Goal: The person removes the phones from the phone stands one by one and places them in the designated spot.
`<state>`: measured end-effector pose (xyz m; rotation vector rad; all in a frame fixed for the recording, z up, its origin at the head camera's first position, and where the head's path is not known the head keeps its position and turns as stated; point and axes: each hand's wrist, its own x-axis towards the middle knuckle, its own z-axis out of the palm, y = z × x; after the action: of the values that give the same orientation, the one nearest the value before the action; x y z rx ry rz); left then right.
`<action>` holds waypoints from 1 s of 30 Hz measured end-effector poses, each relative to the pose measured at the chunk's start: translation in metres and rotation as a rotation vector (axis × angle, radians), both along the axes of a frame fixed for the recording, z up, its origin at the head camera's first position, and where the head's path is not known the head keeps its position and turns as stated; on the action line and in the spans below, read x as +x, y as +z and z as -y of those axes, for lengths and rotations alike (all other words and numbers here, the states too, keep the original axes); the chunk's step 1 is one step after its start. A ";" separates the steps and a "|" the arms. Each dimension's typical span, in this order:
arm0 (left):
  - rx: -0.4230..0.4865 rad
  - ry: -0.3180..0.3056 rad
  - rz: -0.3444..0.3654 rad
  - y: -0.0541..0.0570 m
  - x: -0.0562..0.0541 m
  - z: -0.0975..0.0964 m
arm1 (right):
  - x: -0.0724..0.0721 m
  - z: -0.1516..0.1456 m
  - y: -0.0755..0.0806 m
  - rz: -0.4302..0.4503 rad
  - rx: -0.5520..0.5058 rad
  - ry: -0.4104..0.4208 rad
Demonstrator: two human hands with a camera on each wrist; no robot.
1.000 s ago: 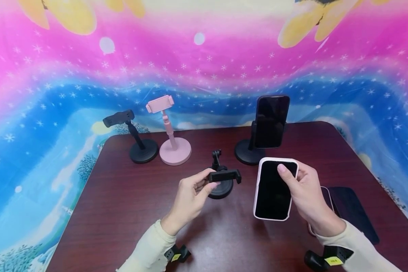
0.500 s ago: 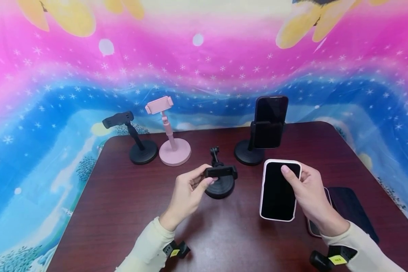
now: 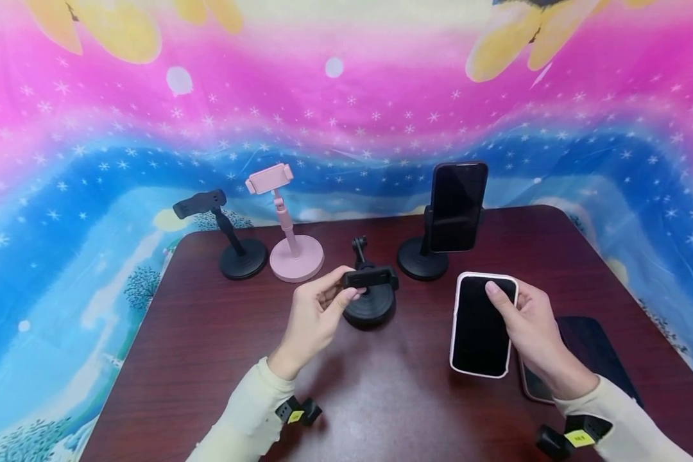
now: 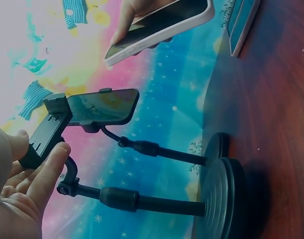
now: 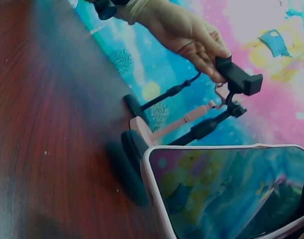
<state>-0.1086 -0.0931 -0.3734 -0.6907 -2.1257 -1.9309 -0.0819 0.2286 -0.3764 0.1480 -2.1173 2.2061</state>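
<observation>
In the head view my left hand (image 3: 310,314) pinches one end of the black clamp (image 3: 371,277) of a phone stand between thumb and fingers. The stand's round black base (image 3: 371,311) lies beneath the clamp; whether it touches the table I cannot tell. The clamp holds no phone, as the left wrist view shows its bare cradle (image 4: 48,130). To the right, my right hand (image 3: 539,333) grips a phone (image 3: 480,327) in a pale case, thumb on its dark screen. This phone is tilted above the table, apart from the clamp.
Behind stand a black phone stand (image 3: 242,258) and a pink phone stand (image 3: 296,258) at the left, both without phones. Another black stand (image 3: 421,260) at the back right carries a dark phone (image 3: 457,208). Dark phones (image 3: 595,353) lie under my right forearm. Patterned cloth (image 3: 346,128) hangs behind the table.
My left hand has moved away from me and slightly left, and the clamp and stand base have shifted with it. My right hand has drifted right with the pale-cased phone.
</observation>
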 end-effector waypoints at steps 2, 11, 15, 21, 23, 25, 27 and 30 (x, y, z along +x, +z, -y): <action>-0.008 0.006 -0.003 0.001 -0.003 0.000 | -0.002 -0.003 -0.003 0.006 0.005 -0.013; -0.010 0.013 -0.007 0.006 -0.015 0.000 | -0.007 -0.011 -0.009 0.018 0.042 -0.028; -0.003 0.013 -0.014 0.008 -0.019 0.000 | -0.008 -0.014 -0.011 0.028 0.055 -0.018; 0.015 0.002 -0.001 0.011 -0.026 0.002 | -0.009 -0.018 -0.017 0.035 0.087 -0.032; 0.011 0.008 -0.004 0.012 -0.028 0.003 | -0.009 -0.020 -0.020 0.041 0.085 -0.036; 0.008 0.010 -0.010 0.013 -0.030 0.003 | -0.010 -0.023 -0.023 0.045 0.080 -0.043; 0.011 0.014 -0.014 0.015 -0.032 0.002 | -0.011 -0.025 -0.026 0.046 0.077 -0.050; 0.017 0.020 -0.020 0.017 -0.036 0.002 | -0.012 -0.028 -0.030 0.048 0.086 -0.060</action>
<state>-0.1444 -0.0951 -0.3566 -0.6802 -2.0941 -1.9214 -0.0939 0.2566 -0.4067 0.0361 -2.2120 2.1076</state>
